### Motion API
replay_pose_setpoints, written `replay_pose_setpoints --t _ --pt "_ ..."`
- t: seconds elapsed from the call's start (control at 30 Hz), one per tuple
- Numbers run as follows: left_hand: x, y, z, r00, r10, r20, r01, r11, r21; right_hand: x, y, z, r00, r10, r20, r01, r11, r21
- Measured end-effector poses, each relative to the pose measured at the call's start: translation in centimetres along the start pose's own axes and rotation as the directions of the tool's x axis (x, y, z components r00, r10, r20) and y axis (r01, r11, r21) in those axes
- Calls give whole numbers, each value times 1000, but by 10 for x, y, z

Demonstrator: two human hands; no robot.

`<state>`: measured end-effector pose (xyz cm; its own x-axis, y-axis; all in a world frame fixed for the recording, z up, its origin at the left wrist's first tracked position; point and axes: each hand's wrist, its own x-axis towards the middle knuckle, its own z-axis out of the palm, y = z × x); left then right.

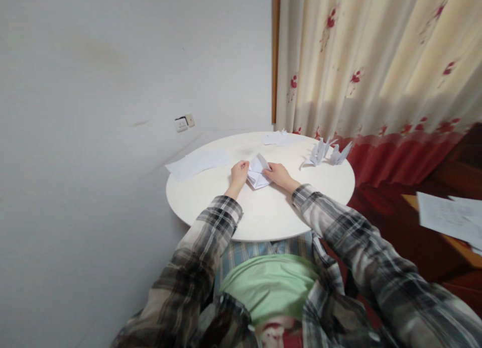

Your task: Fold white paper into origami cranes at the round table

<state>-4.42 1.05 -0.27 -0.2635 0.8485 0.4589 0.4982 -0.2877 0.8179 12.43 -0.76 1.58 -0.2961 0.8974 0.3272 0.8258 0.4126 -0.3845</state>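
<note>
A partly folded sheet of white paper [258, 180] is held above the middle of the round white table [263, 220]. My left hand [239, 172] pinches its left edge, the fingers curled closed. On the other side my right hand [278, 175] grips the right edge, with the thumb lying on top of the paper. One flap stands up at the back, and folded layers spread toward me at the front. The fingertips behind the paper are hidden.
Folded paper cranes [319, 152] stand at the table's right edge. Flat white sheets [199, 162] lie at the left, and more paper [280, 138] at the back. A wall with a socket [181, 124] borders the left, a curtain [361, 87] the back right. Papers [448, 215] rest on furniture at right.
</note>
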Motion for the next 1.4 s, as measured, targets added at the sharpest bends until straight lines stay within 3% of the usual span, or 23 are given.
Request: replay_pose_setpoints --t 1.4 --pt "-1 0 0 1000 11 9 -11 1000 1 2 3 4 1000 -8 -17 8 1000 -7"
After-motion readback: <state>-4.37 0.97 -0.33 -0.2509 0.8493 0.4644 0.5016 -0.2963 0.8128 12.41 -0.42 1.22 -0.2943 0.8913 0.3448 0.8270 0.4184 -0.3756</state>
